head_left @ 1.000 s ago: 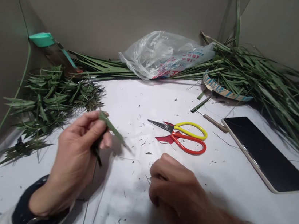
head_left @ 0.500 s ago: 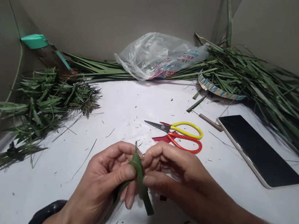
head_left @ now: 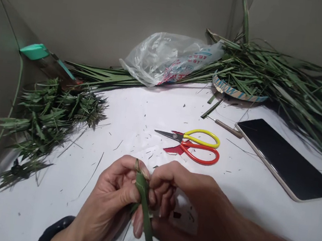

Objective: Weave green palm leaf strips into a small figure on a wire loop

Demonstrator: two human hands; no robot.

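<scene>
Two hands meet low in the middle of the white table [head_left: 255,212], both closed on one folded leaf strip [head_left: 145,209]. The left hand [head_left: 108,204] pinches the strip between thumb and fingers near its top, where a small loop or knot shows. The right hand [head_left: 176,201] curls its fingers against the same top end from the other side. The free tail of the strip runs down and out toward the bottom edge of the view.

As for progress, I judge the piece in hand to be at an early fold: only the top is worked, and the tail is long and uncut. A heap of spiky folded leaf pieces [head_left: 48,117] lies well apart at the left, which suggests many are already made. A large bundle of raw leaves [head_left: 287,85] at the far right, beside a plastic bag [head_left: 169,58], suggests plenty of stock is left.

The scissors [head_left: 196,145] lie untouched just beyond the hands, with a phone [head_left: 286,160] to their right, screen dark. Small green trimmings are scattered over the table.
</scene>
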